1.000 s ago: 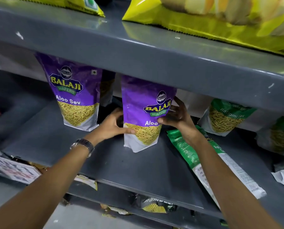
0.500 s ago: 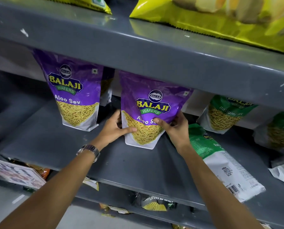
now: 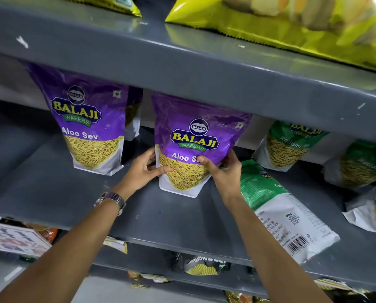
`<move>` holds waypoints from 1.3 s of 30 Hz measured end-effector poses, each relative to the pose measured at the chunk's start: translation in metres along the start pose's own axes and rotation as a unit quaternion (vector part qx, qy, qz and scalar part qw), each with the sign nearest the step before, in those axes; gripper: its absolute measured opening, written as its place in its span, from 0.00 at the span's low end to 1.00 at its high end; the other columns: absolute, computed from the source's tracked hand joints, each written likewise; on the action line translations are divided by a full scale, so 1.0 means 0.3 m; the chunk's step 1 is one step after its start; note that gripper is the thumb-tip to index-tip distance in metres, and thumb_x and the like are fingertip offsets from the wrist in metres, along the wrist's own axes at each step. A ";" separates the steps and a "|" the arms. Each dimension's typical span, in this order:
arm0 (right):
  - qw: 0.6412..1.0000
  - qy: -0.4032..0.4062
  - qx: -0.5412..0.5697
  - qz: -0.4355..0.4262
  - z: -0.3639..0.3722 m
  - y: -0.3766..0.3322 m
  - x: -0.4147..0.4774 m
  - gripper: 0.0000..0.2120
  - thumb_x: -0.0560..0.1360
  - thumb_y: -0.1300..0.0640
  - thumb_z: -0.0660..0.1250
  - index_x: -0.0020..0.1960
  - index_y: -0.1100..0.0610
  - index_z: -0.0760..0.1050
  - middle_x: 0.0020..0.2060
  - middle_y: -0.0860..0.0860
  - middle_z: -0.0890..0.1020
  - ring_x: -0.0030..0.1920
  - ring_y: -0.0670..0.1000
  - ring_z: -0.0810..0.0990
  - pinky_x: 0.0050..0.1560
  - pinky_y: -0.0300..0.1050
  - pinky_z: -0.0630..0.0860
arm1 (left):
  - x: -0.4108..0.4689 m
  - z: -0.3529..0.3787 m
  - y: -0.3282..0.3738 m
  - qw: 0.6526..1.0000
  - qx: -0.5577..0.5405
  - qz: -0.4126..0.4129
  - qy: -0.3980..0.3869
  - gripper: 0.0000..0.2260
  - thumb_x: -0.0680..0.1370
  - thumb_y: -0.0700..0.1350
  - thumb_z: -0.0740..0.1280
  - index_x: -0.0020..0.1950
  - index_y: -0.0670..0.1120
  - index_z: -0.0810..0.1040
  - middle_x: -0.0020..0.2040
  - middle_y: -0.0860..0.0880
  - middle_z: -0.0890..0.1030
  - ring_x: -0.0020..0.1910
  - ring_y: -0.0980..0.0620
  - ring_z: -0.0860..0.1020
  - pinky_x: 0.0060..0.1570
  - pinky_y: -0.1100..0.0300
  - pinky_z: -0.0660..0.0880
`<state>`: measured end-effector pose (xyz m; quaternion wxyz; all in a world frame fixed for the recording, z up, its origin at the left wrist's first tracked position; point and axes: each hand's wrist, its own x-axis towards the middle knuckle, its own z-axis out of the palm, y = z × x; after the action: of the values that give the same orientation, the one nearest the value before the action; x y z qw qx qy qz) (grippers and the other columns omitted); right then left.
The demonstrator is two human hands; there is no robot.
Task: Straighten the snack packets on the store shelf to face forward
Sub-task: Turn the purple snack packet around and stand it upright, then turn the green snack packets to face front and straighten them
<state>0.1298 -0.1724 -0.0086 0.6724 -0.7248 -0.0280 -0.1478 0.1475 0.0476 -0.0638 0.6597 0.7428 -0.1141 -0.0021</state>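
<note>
A purple Aloo Sev packet (image 3: 195,136) stands upright in the middle of the grey shelf (image 3: 165,215), its front facing me. My left hand (image 3: 142,171) grips its lower left edge and my right hand (image 3: 223,170) grips its lower right edge. A second purple Aloo Sev packet (image 3: 88,125) stands upright to the left, front forward, untouched. A green Ratlami Sev packet (image 3: 278,213) lies flat on its face to the right of my right arm, barcode toward me.
More green packets stand at the right: one (image 3: 289,145) behind the fallen one, two others (image 3: 362,165) farther right. Yellow chip bags (image 3: 281,25) lie on the shelf above. The lower shelf holds mixed packets (image 3: 202,266) and a printed label (image 3: 14,239) at left.
The middle purple packet has turned from angled to front-facing and upright. Both hands moved down to its lower corners, the right hand coming off the packet's face.
</note>
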 end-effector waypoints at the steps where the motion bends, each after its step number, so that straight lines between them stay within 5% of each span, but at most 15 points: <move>1: 1.000 -0.005 0.005 0.005 0.001 -0.003 0.000 0.21 0.63 0.62 0.78 0.53 0.57 0.76 0.46 0.50 0.84 0.47 0.52 0.84 0.49 0.48 0.80 | -0.005 0.001 0.003 1.000 0.001 -0.004 0.001 0.36 0.61 0.63 0.76 0.65 0.54 0.70 0.63 0.50 0.78 0.64 0.54 0.75 0.64 0.53 0.73; 4: 1.000 -0.013 0.009 0.017 -0.004 -0.010 -0.012 0.21 0.64 0.62 0.77 0.54 0.58 0.74 0.46 0.50 0.83 0.45 0.46 0.83 0.46 0.39 0.78 | -0.033 0.022 0.008 0.999 -0.021 -0.003 0.050 0.36 0.61 0.59 0.78 0.65 0.57 0.68 0.64 0.53 0.77 0.63 0.57 0.75 0.62 0.59 0.73; 6: 1.000 0.016 -0.010 0.019 -0.036 -0.013 -0.035 0.20 0.65 0.59 0.77 0.54 0.58 0.74 0.47 0.51 0.83 0.46 0.47 0.81 0.48 0.40 0.76 | -0.089 0.081 0.013 0.984 -0.065 0.006 0.168 0.35 0.65 0.52 0.77 0.67 0.54 0.65 0.65 0.52 0.74 0.63 0.58 0.74 0.60 0.63 0.73; 8: 0.998 0.062 -0.030 0.013 -0.108 -0.014 -0.058 0.20 0.66 0.57 0.76 0.55 0.58 0.74 0.50 0.52 0.81 0.52 0.50 0.79 0.54 0.42 0.75 | -0.174 0.189 0.040 0.947 -0.109 0.022 0.303 0.25 0.71 0.45 0.73 0.64 0.51 0.67 0.60 0.51 0.75 0.57 0.62 0.76 0.55 0.68 0.73; 10: 0.992 0.104 -0.068 0.007 -0.219 -0.017 -0.076 0.20 0.66 0.58 0.76 0.56 0.56 0.74 0.51 0.50 0.80 0.53 0.49 0.78 0.57 0.42 0.74 | -0.242 0.326 0.073 0.929 -0.143 0.016 0.341 0.17 0.74 0.36 0.69 0.58 0.49 0.69 0.52 0.50 0.76 0.46 0.66 0.77 0.48 0.72 0.73; 14: 0.963 0.143 -0.229 0.023 -0.504 -0.004 -0.064 0.21 0.67 0.53 0.75 0.56 0.58 0.75 0.52 0.52 0.81 0.54 0.53 0.79 0.57 0.50 0.75 | -0.258 0.625 0.154 0.942 -0.214 -0.164 0.198 0.19 0.71 0.30 0.69 0.54 0.48 0.70 0.52 0.45 0.76 0.46 0.54 0.77 0.42 0.64 0.75; 17: 0.918 0.065 -0.362 0.151 -0.676 0.005 -0.035 0.24 0.70 0.47 0.72 0.60 0.59 0.73 0.58 0.57 0.79 0.60 0.58 0.77 0.54 0.47 0.71 | -0.226 0.800 0.218 0.909 -0.240 -0.338 0.035 0.17 0.71 0.40 0.73 0.53 0.48 0.69 0.51 0.50 0.76 0.47 0.56 0.75 0.49 0.54 0.75; 20: 0.882 -0.035 -0.375 0.284 -0.771 0.041 -0.014 0.27 0.68 0.38 0.69 0.58 0.56 0.75 0.59 0.56 0.79 0.62 0.58 0.76 0.56 0.45 0.69 | -0.194 0.909 0.228 0.893 -0.246 -0.378 -0.010 0.16 0.70 0.46 0.75 0.54 0.47 0.75 0.54 0.46 0.81 0.51 0.51 0.77 0.47 0.53 0.76; 23: 0.884 -0.087 -0.319 0.331 -0.828 0.094 0.001 0.36 0.59 0.28 0.68 0.57 0.52 0.79 0.58 0.53 0.79 0.59 0.55 0.77 0.62 0.48 0.72 | -0.180 0.951 0.222 0.892 -0.259 -0.367 0.048 0.18 0.70 0.45 0.75 0.57 0.44 0.77 0.50 0.46 0.83 0.46 0.51 0.79 0.39 0.56 0.76; 27: 0.919 -0.102 -0.234 0.300 -0.840 0.089 -0.025 0.12 0.69 0.46 0.73 0.45 0.54 0.79 0.41 0.51 0.83 0.44 0.51 0.81 0.46 0.42 0.77 | -0.200 0.969 0.221 0.910 -0.234 -0.334 0.077 0.15 0.69 0.43 0.75 0.53 0.42 0.79 0.48 0.44 0.84 0.44 0.50 0.82 0.36 0.55 0.80; 31: 0.956 -0.074 -0.106 0.262 -0.880 0.068 -0.070 0.07 0.70 0.55 0.73 0.42 0.56 0.76 0.33 0.48 0.82 0.32 0.43 0.82 0.29 0.34 0.74 | -0.201 0.969 0.242 0.933 -0.199 -0.292 0.073 0.23 0.65 0.43 0.78 0.57 0.44 0.75 0.52 0.47 0.83 0.47 0.51 0.82 0.32 0.57 0.80; 36: 0.987 -0.018 -0.009 0.161 -0.950 0.032 -0.025 0.22 0.66 0.63 0.75 0.58 0.61 0.71 0.47 0.53 0.83 0.47 0.51 0.82 0.45 0.43 0.79 | -0.074 0.960 0.287 0.980 -0.122 -0.142 0.064 0.26 0.65 0.38 0.78 0.59 0.45 0.71 0.55 0.47 0.80 0.48 0.53 0.81 0.41 0.55 0.81; 39: 0.995 0.002 0.013 0.103 -0.978 0.026 0.030 0.31 0.63 0.68 0.76 0.63 0.61 0.68 0.50 0.53 0.83 0.49 0.47 0.83 0.45 0.40 0.79 | 0.041 0.959 0.294 0.998 -0.032 -0.028 0.046 0.27 0.58 0.49 0.79 0.54 0.53 0.71 0.53 0.54 0.78 0.47 0.59 0.79 0.46 0.64 0.78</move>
<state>0.0885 -0.4631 0.0014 0.6933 -0.7148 0.0466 -0.0789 0.1006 -0.2456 -0.0128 0.6875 0.7234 -0.0626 0.0094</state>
